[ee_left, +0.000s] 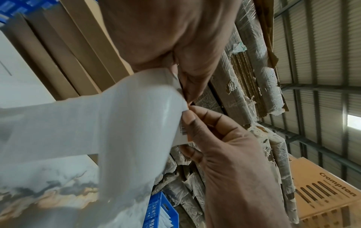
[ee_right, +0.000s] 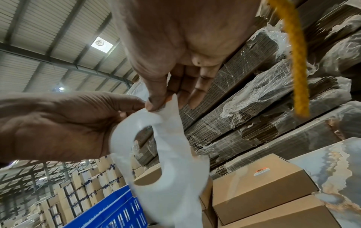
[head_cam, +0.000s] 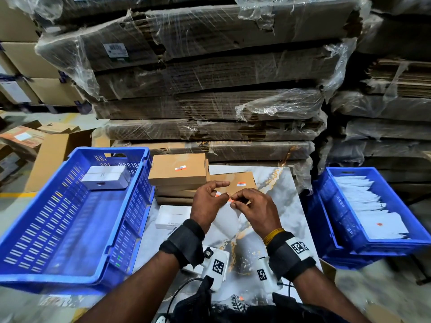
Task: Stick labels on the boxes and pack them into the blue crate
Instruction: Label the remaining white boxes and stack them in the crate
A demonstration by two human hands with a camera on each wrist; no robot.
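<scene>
Where marble-print table [head_cam: 275,183] ends — wrapped cardboard stacks [head_cam: 210,89]; warehouse.

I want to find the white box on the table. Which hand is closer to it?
Left. The left hand is just right of the white box, pinching the label strip. The right hand pinches the strip too, farther right, beyond the left hand.

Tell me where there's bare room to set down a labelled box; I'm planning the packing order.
Most of the left blue crate floor is bare, in front of the white boxes at its far end. The marble table shows a bare strip right of the brown boxes. The right crate is crowded with white sheets.
</scene>
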